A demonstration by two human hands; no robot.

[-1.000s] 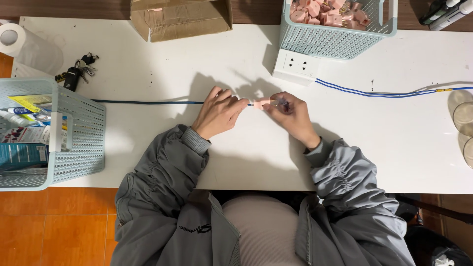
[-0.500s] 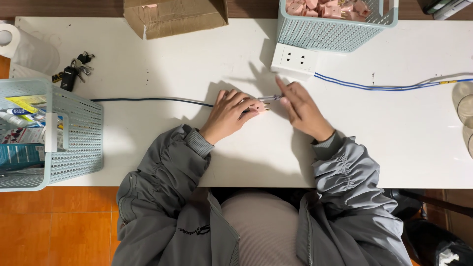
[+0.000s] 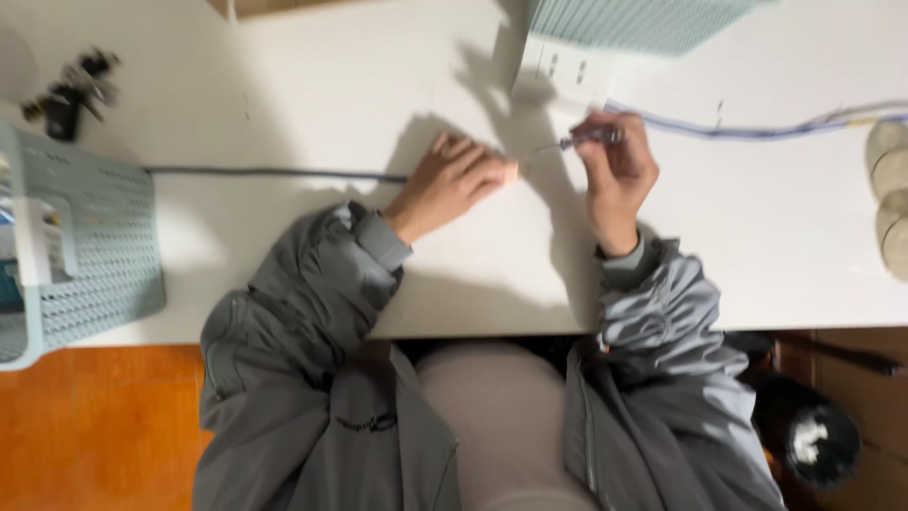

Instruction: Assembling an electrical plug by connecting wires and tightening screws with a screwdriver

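A: What are the hands doing at the white bench [image 3: 284, 85]?

B: They are apart. The left hand [image 3: 452, 185] lies curled on the bench top, its fingertips closed on a small pale pink piece [image 3: 511, 171], which keeps that piece pinned in place. A thin dark cable [image 3: 274, 173] runs from the left to this hand.

A: And the right hand [image 3: 617, 170]?

B: Raised a little farther off, it pinches a slim metal-tipped tool [image 3: 586, 141], tip pointing left toward the pink piece, apart from it. The blur hides the tool's exact kind.

A: What lies around?

B: A blue-white cable [image 3: 757, 130] trails right, a white socket block [image 3: 558, 68] sits far, and a pale teal plastic basket [image 3: 95, 246] stands at the left.
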